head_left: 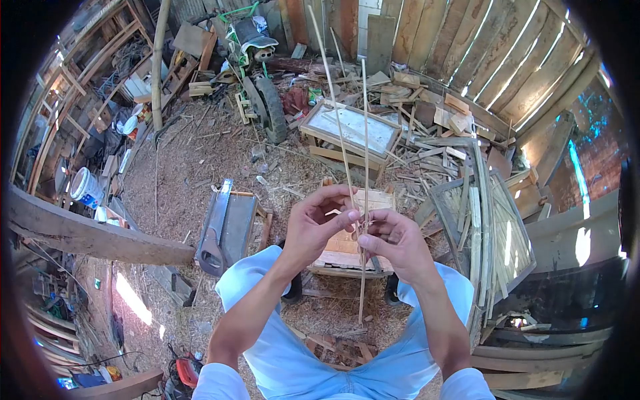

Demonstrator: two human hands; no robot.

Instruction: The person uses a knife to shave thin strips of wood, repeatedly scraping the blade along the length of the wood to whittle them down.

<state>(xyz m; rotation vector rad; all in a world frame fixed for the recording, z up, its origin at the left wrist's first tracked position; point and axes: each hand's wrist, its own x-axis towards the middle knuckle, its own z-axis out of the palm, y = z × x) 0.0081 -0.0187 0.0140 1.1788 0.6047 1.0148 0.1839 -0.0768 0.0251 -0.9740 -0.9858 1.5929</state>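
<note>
Both hands closed on thin bamboo strips (364, 133): left hand (319, 223) pinching one, right hand (393, 241) gripping the other, above wooden stool (347, 250)

No text, label, brand, number or sign can be read anywhere in the view. The white bucket (85, 187), well to the left of the low wooden stool (351, 235), carries blue markings, but they are too small and blurred to make out. The boards, frames and scrap wood around the stool bear no lettering that shows.
</note>
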